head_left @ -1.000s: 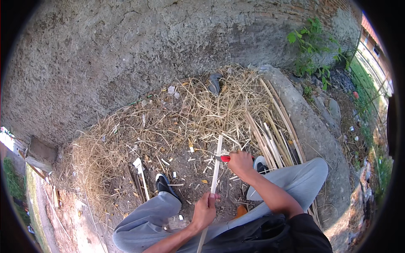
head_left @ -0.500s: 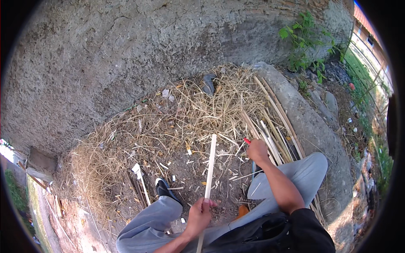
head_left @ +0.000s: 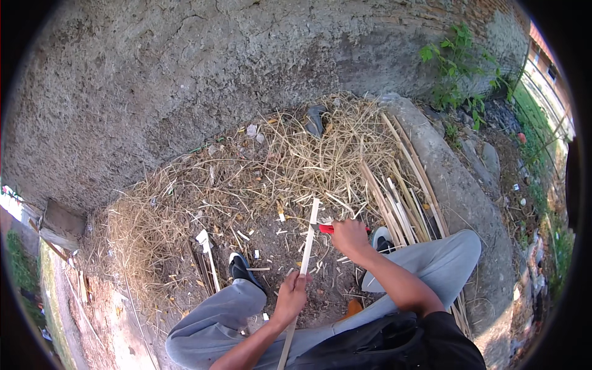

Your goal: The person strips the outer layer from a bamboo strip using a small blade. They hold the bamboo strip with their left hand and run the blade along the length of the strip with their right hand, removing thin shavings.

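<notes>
My left hand [head_left: 290, 300] is closed round a long, pale, flat strip of wood or bamboo [head_left: 310, 242], which runs from my lap up over the littered ground. In my right hand [head_left: 351, 239] is a red-handled knife [head_left: 327, 229], its handle mostly covered by my fingers. Its short dark blade lies against the strip, a little below the far end. Whether the blade has bitten into the strip is too small to tell.
A rough grey wall [head_left: 203, 74] rises at the far side, with dry straw [head_left: 308, 148] along its foot. Several long strips [head_left: 391, 209] lie to the right beside a concrete ledge [head_left: 456, 179]. Small pale chips litter the soil between my feet. A green plant [head_left: 456, 61] grows at the far right.
My right hand has moved left and slightly nearer, bringing the knife from beside the strips on the right to the held strip. My left hand keeps its hold.
</notes>
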`<action>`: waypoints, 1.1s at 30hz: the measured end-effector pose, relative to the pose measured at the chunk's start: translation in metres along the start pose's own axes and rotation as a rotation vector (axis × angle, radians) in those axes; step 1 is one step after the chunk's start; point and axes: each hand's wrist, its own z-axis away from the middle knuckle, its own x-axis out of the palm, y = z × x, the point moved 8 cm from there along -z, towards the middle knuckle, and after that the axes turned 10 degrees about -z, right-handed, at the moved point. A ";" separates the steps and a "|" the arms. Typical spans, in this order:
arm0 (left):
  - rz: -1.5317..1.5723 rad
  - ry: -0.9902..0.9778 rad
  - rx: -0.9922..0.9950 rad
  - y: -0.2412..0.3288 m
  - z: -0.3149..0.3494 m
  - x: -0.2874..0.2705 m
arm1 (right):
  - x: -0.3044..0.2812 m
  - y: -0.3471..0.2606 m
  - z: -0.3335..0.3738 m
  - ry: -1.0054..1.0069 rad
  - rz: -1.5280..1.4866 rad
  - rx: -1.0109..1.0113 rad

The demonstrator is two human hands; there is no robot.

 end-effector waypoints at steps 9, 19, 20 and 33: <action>-0.287 0.105 0.284 0.020 0.010 0.002 | 0.001 -0.006 0.006 0.029 0.060 0.019; -0.096 -0.076 -0.026 -0.007 0.026 0.025 | 0.026 0.037 -0.008 -0.036 0.029 0.129; -0.102 -0.095 -0.054 -0.008 0.025 0.024 | 0.024 0.036 -0.009 0.006 0.037 0.104; 0.146 -0.190 -0.180 -0.012 0.004 0.009 | -0.019 0.060 -0.016 0.171 -0.149 0.262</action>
